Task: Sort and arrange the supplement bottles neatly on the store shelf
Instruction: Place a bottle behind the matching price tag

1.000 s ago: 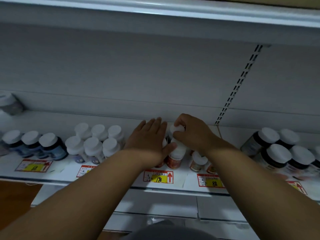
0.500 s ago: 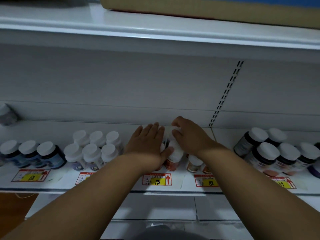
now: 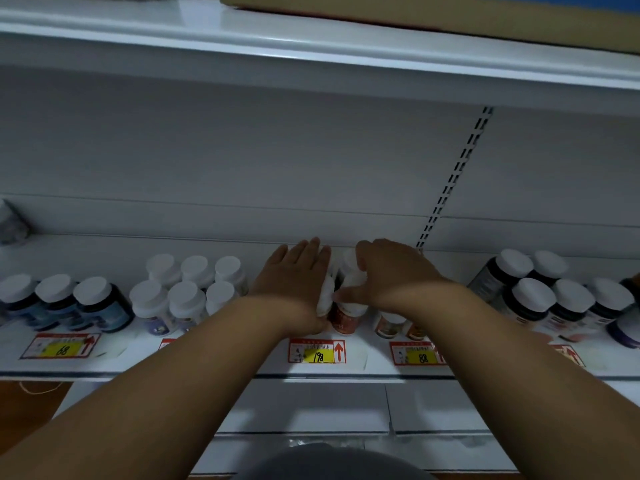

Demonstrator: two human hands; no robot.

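Observation:
On the white shelf, above the 198 price tag, stands a cluster of small white-capped bottles with red-orange labels. My left hand lies flat with straight fingers against the left side of this cluster. My right hand curls over the caps from the right, thumb at the front bottle's neck. The hands hide most of the cluster. More orange-labelled bottles stand just under my right wrist.
Left of my hands stand white bottles with purple labels and dark blue bottles. Dark white-capped bottles fill the right. A slotted upright runs up the back wall. An upper shelf with a cardboard box hangs overhead.
The view tilted up slightly. My right hand came down from gripping a raised bottle's cap to curl over the caps in the cluster; my left hand stays flat against the cluster's left side.

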